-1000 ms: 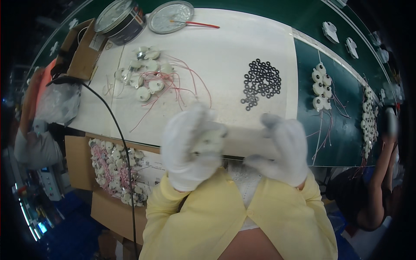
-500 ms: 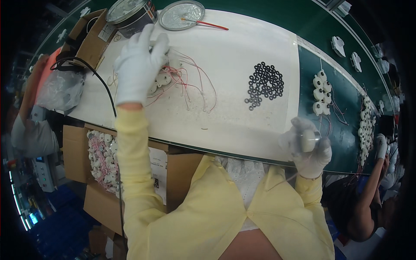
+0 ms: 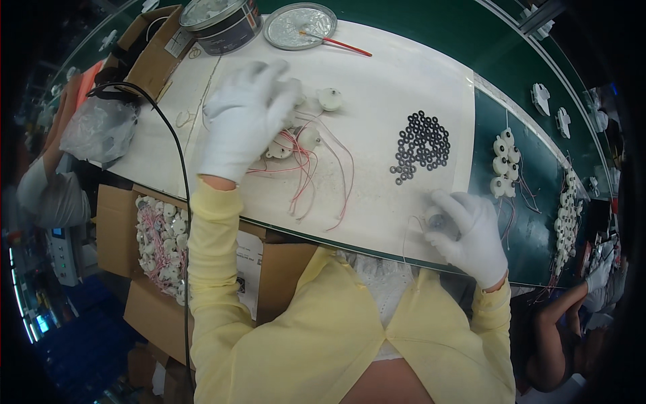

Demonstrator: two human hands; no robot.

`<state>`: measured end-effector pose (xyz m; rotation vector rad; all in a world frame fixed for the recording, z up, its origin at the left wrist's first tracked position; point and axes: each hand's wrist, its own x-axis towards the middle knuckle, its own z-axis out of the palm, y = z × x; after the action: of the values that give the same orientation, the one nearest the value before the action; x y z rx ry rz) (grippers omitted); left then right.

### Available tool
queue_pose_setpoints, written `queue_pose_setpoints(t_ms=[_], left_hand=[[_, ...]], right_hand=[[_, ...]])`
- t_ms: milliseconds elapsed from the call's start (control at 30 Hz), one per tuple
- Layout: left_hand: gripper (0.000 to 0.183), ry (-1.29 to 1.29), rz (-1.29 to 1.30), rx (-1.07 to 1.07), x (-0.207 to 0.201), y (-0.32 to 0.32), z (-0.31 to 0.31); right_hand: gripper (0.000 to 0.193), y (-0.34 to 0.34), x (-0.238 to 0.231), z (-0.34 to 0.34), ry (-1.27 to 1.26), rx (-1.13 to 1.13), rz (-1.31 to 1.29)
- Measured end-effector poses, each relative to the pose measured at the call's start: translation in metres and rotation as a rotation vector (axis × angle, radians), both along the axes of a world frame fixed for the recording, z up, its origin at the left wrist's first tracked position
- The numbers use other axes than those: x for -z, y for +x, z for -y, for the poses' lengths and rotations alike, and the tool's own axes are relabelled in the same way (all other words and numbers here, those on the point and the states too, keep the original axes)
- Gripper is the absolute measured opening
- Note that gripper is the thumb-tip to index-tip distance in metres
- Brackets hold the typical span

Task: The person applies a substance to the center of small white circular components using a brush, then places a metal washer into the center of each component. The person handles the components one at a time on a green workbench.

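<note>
My left hand (image 3: 245,111), in a white glove, is over a cluster of small round white motors (image 3: 279,149) with red and pale wires. Its fingers are apart, and what lies under the fingertips is partly hidden. Just beyond the fingertips one white motor (image 3: 330,99) sits alone, its shaft upward. At the table's near edge my gloved right hand (image 3: 474,236) holds a small round motor (image 3: 436,221) between thumb and fingers. That motor is blurred, and a thin wire trails from it. Many black rings (image 3: 422,145) lie in a loose patch on the white tabletop beyond the right hand.
At the far left are a large tin (image 3: 225,30), a silver lid (image 3: 296,27) with a red brush (image 3: 346,46), and a small carton (image 3: 151,57). A box of wired motors (image 3: 161,236) stands below the table edge. Finished-looking rows of motors (image 3: 505,161) lie on the green surface at right, near co-workers.
My left hand has moved right, and a lone motor now shows beyond its fingertips. The right hand has turned and shifted slightly left with its motor. The whole view has shifted a little.
</note>
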<state>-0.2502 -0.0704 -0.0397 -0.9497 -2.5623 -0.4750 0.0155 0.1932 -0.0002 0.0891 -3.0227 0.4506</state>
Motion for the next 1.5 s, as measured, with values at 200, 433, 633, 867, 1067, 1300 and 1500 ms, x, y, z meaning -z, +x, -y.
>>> queue_pose_setpoints(t_ms=[200,433,633,867,1067,1300,1500], left_hand=[[0.046,-0.093,0.175,-0.279,0.019,-0.029,0.041],[0.042,0.074,-0.189,-0.116,-0.006,0.013,-0.01],[0.019,-0.139,-0.232,0.057,-0.003,0.027,-0.057],[0.015,0.016,-0.142,0.193,0.002,0.087,-0.06],[0.022,0.072,-0.013,0.264,-0.001,0.109,-0.046],[0.041,0.141,-0.072,0.215,0.018,0.122,-0.044],[0.048,0.183,0.032,0.278,0.019,0.128,-0.04]], right_hand=[[0.052,-0.001,0.003,0.011,0.07,0.113,-0.093],[0.043,-0.004,0.014,0.012,0.078,0.214,0.015],[0.031,-0.002,0.005,0.011,-0.141,0.244,0.18],[0.039,-0.007,-0.003,-0.001,0.19,0.009,-0.029],[0.041,-0.013,-0.004,0.0,-0.254,0.278,0.213],[0.036,-0.016,0.013,0.0,-0.782,0.496,0.279],[0.037,-0.014,0.016,-0.009,-1.075,0.567,0.21]])
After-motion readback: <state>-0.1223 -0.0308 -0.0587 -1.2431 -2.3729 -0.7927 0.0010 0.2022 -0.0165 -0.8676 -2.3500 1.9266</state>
